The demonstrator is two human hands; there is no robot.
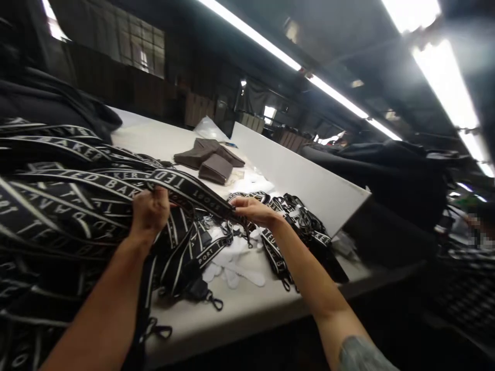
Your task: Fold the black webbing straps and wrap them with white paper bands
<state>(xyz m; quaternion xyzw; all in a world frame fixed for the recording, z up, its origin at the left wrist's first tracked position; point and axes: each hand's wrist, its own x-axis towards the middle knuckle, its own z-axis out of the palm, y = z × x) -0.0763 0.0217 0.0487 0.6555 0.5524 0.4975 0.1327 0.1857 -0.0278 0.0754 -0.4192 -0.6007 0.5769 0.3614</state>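
A black webbing strap (193, 189) with white lettering and light edge stripes stretches between my hands above the table. My left hand (151, 210) is closed around it beside a large heap of similar straps (69, 190). At its other end, my right hand (253, 210) pinches the strap between thumb and fingers. Below lie white paper-like pieces (235, 265), partly covered by straps. A black metal snap hook (215, 301) hangs from a strap end near the table's front edge, and another hook (158, 330) sits lower left.
The white table (209, 319) carries a second pile of straps (297, 216) at right, dark brown folded pieces (212, 157) and a clear plastic bag (209, 129) behind. A white upright board (297, 172) borders the far right side. Dark fabric (379, 185) is stacked beyond it.
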